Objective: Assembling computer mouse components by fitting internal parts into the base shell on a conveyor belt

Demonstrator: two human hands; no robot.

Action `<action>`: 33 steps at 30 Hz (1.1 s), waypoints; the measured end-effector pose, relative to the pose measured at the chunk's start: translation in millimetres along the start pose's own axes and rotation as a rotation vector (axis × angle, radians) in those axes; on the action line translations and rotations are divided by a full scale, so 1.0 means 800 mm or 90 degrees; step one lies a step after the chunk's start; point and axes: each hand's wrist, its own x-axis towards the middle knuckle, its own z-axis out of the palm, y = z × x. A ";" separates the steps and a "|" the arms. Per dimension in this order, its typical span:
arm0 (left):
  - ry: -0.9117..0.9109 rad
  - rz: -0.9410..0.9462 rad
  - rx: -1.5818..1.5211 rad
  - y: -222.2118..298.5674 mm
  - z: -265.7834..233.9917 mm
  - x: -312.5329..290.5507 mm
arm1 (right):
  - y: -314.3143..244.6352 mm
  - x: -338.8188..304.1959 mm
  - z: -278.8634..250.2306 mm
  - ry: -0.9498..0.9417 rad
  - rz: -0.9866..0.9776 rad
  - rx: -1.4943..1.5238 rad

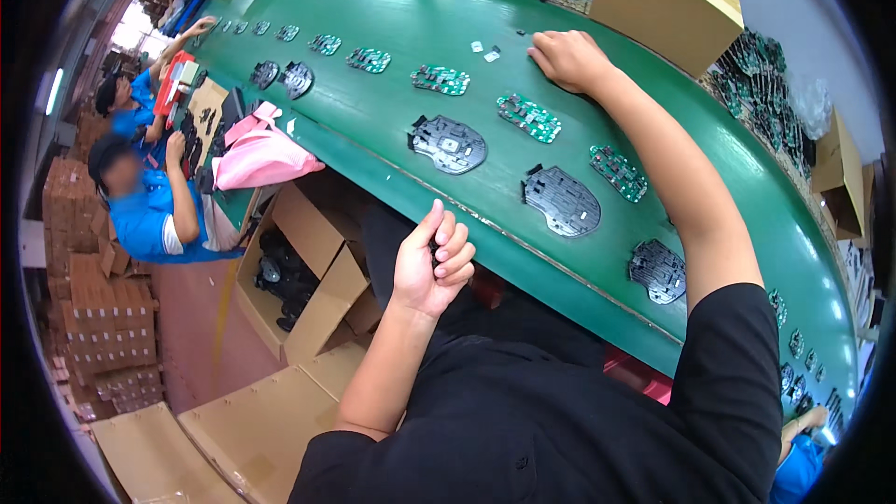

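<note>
Nearest the camera: black shirt [523, 420], spanning the lower middle of the view. Left hand [434, 261]: raised just before the near edge of the green surface [373, 117], fingers curled into a nearly closed fist, thumb uppermost in view. Holds a small dark part [434, 248] between fingers and palm; shows only in part, too covered for exact form.

Right hand [571, 61]: extends across to the far side of the surface, back of hand upward, fingers bent down. Finger gap and any grip on an item: cannot tell, with fingertips partly hidden. Just left of these fingers: small dark piece [521, 32]. Farther left: two white squares [491, 55], lying near each other.

Nearest board to the right hand: green circuit board [528, 118], lying flat. Belongs to a long row of similar boards along the surface. Closer to the near edge: dark shell [561, 201], in a second row, well apart from neighbours. Beyond the far edge: large cardboard box [658, 5]. At left: pink cloth [266, 163] and co-workers in blue.
</note>
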 end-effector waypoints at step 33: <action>-0.012 -0.015 0.053 -0.157 0.155 0.164 | -0.174 -0.145 -0.138 0.377 0.140 0.170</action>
